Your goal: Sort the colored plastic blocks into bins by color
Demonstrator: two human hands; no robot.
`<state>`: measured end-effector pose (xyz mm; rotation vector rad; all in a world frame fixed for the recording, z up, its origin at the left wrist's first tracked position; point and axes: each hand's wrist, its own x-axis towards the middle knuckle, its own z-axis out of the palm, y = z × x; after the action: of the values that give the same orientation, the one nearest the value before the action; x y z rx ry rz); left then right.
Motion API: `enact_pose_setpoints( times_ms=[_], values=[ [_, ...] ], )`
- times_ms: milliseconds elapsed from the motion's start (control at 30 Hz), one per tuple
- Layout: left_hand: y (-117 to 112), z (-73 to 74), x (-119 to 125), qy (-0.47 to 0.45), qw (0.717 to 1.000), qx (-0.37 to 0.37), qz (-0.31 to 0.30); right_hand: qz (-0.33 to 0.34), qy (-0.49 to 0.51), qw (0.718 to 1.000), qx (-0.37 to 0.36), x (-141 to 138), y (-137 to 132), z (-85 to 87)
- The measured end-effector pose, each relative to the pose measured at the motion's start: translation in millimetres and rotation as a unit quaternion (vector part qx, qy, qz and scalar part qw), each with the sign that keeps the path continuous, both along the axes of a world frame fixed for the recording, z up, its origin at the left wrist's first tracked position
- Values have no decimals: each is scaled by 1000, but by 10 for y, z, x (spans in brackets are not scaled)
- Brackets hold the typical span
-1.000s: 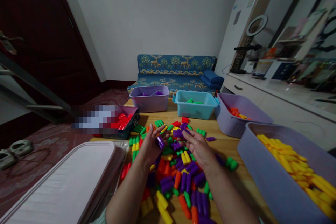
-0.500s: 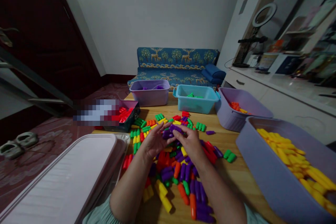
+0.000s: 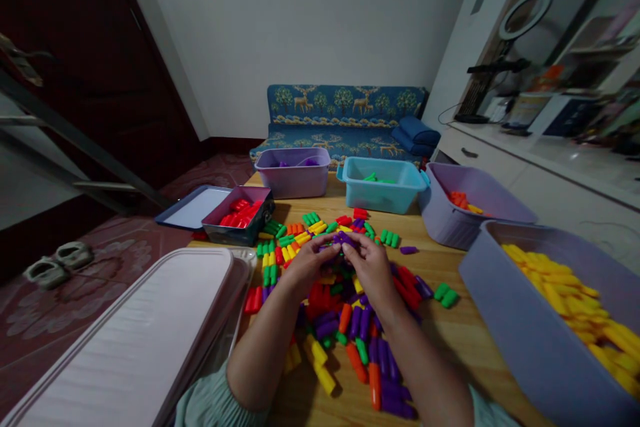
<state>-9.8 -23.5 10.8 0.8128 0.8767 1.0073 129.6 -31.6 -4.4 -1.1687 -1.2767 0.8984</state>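
Purple plastic building pieces (image 3: 343, 238), short and rounded like bullets, are pinched between both my hands above the pile. My left hand (image 3: 310, 265) grips them from the left, thumb on top, and my right hand (image 3: 371, 268) does so from the right. The fingers partly cover the pieces, so how they join is hard to see. Beneath my hands and forearms spreads a heap of similar pieces: purple ones (image 3: 327, 327), red ones (image 3: 320, 300), yellow ones (image 3: 324, 373) and green ones (image 3: 446, 295).
Beyond the heap on the wooden table (image 3: 450, 360) stand a purple bin (image 3: 295, 183), a turquoise bin (image 3: 383, 197) and another purple bin (image 3: 450, 227). A large bin (image 3: 505, 307) of yellow pieces is at right. Left are a tin (image 3: 233, 233) of red pieces and a white lid (image 3: 135, 327).
My left hand has closed in from a looser, open pose, and both hands now meet on the purple pieces. The view has shifted slightly left.
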Motion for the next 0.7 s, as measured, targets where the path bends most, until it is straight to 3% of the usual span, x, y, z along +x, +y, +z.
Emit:
enact_pose_setpoints(
  times_ms=[133,233,300,367,500,700],
  values=[
    [3,-5,-11,107,993,41,31,-14,-19,1000,-16,-4,20,-73],
    [6,13,-31,152,981,74,94,-36,-62,997,-20,18,31,-101],
    [28,46,-44,91,985,49,138,-32,-77,996,-18,33,34,-107],
    [92,129,-63,-21,986,-24,163,-28,-64,997,-19,41,32,-106],
    [446,499,-158,-181,951,-161,194,-22,-12,999,-39,48,21,-97],
    [1537,1182,-400,-152,940,-76,295,-9,16,997,-74,97,42,-168]
  ],
)
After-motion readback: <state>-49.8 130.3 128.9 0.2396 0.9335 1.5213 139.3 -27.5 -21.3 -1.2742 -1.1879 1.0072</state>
